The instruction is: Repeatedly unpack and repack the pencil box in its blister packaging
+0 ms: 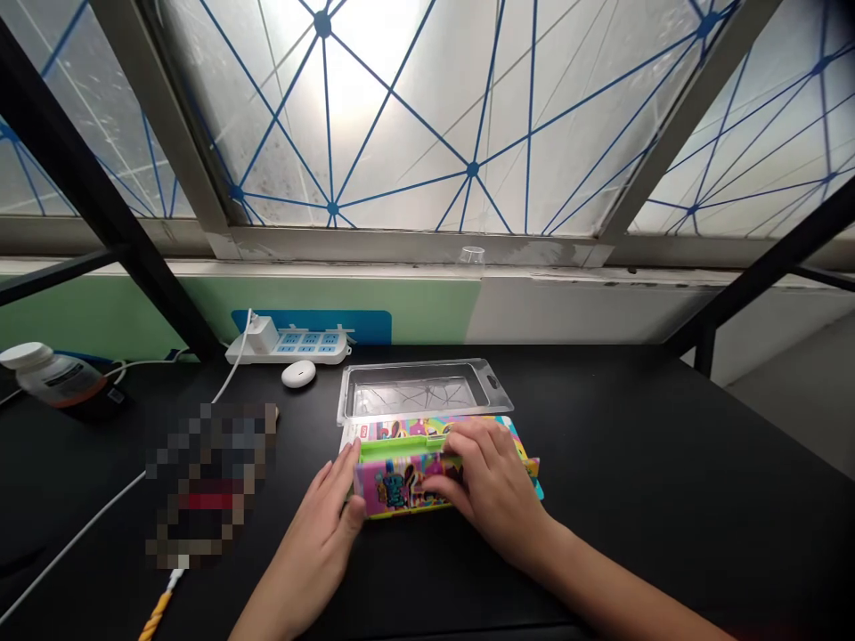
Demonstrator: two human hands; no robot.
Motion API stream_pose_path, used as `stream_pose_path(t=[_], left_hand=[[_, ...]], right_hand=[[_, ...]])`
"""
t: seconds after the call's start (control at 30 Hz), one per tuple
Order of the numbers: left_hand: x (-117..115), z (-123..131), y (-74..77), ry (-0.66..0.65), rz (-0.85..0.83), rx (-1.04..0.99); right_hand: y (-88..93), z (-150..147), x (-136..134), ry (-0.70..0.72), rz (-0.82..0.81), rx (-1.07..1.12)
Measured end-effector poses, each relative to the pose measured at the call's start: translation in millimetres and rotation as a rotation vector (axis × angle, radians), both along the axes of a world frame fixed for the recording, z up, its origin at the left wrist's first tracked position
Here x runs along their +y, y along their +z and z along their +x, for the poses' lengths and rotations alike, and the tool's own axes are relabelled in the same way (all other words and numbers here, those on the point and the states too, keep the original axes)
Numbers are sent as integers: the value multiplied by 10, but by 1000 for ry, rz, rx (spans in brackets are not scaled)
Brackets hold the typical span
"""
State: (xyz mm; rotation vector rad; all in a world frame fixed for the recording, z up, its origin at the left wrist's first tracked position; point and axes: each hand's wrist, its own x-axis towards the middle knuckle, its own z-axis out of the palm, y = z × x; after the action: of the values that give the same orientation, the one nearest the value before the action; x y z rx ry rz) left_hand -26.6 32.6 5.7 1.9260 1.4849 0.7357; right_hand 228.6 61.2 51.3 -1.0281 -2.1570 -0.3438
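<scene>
A brightly printed box (401,481), pink and green with cartoon pictures, lies on the black table (668,463) in front of me. My left hand (327,521) grips its left end, fingers curled against the side. My right hand (491,485) lies over its right half, fingers bent round the top edge. Under the box lies a colourful printed card (527,458). Just behind them rests a clear plastic blister cover (420,390), lying empty.
A white power strip (294,345) with a plug sits at the back left, a small white oval object (298,374) in front of it. A white-capped bottle (50,376) stands far left. White cables (73,534) cross the left side. Windows rise behind.
</scene>
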Motion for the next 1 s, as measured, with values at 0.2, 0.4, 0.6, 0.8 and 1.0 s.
stream_pose_path(t=[0.2,0.4,0.6,0.8,1.0], left_hand=[[-18,-104,25,11,-212,-49],[31,9,-38,-9,-95,49],[25,22,-61,13,-56,28],[8,-118,-136,23,-111,-181],[36,-8,-183,124,-44,-60]], right_hand=[[392,532,-463,276,-357,-201],[136,1212,-416,-38,-837,-113],[-331,1163,-316,-144,-972,142],[-363,1113,-331,-237,-892,429],[-503,1029,-401,-197,-617,310]])
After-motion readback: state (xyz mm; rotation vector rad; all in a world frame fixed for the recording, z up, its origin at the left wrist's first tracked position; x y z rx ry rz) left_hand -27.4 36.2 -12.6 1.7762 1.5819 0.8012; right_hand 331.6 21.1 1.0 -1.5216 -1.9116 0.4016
